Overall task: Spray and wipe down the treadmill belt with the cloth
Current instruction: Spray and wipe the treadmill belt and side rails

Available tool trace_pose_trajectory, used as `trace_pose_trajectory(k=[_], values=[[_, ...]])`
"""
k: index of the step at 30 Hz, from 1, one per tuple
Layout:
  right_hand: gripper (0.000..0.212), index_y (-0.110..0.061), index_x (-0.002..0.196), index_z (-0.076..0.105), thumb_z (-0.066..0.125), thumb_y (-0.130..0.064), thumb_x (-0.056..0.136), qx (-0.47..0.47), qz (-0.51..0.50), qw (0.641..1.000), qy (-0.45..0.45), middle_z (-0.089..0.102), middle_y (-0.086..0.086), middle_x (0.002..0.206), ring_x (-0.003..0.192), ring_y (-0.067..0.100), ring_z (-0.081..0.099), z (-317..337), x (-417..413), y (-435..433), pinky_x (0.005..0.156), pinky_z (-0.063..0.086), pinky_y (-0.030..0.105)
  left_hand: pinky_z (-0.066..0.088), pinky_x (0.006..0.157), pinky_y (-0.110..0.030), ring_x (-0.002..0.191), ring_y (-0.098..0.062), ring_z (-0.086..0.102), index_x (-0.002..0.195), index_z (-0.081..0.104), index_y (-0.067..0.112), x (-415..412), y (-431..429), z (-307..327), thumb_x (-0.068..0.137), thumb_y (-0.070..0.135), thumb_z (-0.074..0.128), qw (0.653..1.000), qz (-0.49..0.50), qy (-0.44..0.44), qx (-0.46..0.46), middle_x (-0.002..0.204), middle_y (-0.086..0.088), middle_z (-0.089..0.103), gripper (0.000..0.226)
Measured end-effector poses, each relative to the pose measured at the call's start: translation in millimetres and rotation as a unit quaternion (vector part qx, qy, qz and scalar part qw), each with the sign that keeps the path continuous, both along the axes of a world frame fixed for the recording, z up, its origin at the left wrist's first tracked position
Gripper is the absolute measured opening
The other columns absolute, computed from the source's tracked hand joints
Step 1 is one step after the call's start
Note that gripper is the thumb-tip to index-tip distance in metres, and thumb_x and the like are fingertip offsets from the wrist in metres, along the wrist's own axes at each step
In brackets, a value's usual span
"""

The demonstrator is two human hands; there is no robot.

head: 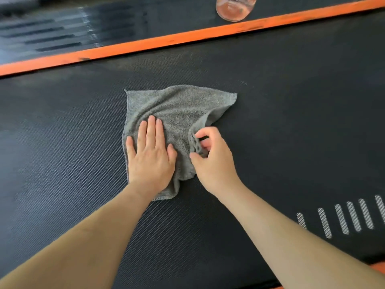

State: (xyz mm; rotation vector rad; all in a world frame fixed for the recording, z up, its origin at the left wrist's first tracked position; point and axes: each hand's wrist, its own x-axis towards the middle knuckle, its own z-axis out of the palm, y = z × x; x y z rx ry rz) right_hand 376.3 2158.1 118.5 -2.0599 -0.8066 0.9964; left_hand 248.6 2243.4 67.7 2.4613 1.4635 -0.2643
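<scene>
Head view: grey cloth (179, 113) spread on black treadmill belt (291, 122). Left hand (151, 157) pressed flat on it, fingers straight (grip apart). Right hand (210, 161), grip clamped on cloth's bunched right edge. Clear bottle (235, 9) beyond orange stripe (187, 38).

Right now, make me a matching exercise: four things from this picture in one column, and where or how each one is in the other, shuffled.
Things:
1. cloth
2. left hand
3. right hand
4. bottle

States:
A. pinches the cloth's edge
B. stands beyond the orange stripe
C. lies spread on the belt
D. presses flat on the cloth

Pairs: 1-C, 2-D, 3-A, 4-B
</scene>
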Motion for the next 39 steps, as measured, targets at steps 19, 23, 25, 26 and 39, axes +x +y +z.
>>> trace_pose_trajectory(k=[19,23,25,26,39], values=[[0.001,-0.023,0.090,0.066,0.066,-0.023,0.090,-0.158,0.027,0.986,-0.052,0.061,-0.009,0.080,0.083,0.018,0.058,17.2,40.2,-50.1,0.069,0.041,0.029,0.051,0.070,-0.041,0.088,-0.024,0.053,0.099,0.058,0.019,-50.6,-55.8,31.7,0.079,0.034,0.076,0.986,-0.067,-0.152,0.008,0.097,0.002,0.051,0.031],[0.008,-0.014,0.107,0.052,0.052,-0.017,0.100,-0.133,-0.074,0.987,0.052,0.064,0.001,0.088,0.066,0.012,0.067,20.3,36.6,-53.2,0.062,0.050,0.031,0.053,0.067,-0.043,0.077,-0.027,0.057,0.096,0.066,0.017,-64.0,-53.7,19.9,0.091,0.029,0.056,0.984,-0.087,-0.153,0.000,0.087,0.001,0.059,0.017],[0.013,-0.008,0.113,0.051,0.048,-0.008,0.100,-0.152,-0.151,0.969,0.121,0.065,0.009,0.081,0.047,0.011,0.061,23.1,32.6,-58.2,0.046,0.047,0.021,0.055,0.068,-0.042,0.078,-0.027,0.062,0.095,0.069,0.016,-60.7,-49.2,26.7,0.091,0.018,0.059,0.984,-0.086,-0.152,-0.028,0.086,0.001,0.062,0.011],[0.016,-0.007,0.114,0.051,0.048,-0.005,0.099,-0.178,-0.170,0.960,0.130,0.064,0.010,0.075,0.043,0.012,0.056,23.9,33.9,-64.4,0.042,0.044,0.019,0.055,0.071,-0.040,0.082,-0.027,0.063,0.098,0.069,0.016,-58.0,-49.1,31.4,0.091,0.014,0.062,0.983,-0.103,-0.136,-0.065,0.089,0.001,0.063,0.010],[0.055,-0.010,0.152,0.034,0.037,-0.024,0.100,-0.057,0.224,0.926,-0.298,0.029,0.013,0.160,0.151,0.027,0.019,-9.2,-0.8,-43.4,0.120,0.025,0.044,0.018,0.121,-0.046,0.151,-0.027,0.017,0.153,0.030,0.006,8.1,-70.1,19.6,0.101,0.034,0.027,0.993,-0.072,-0.089,-0.033,0.163,-0.011,0.022,0.060]])
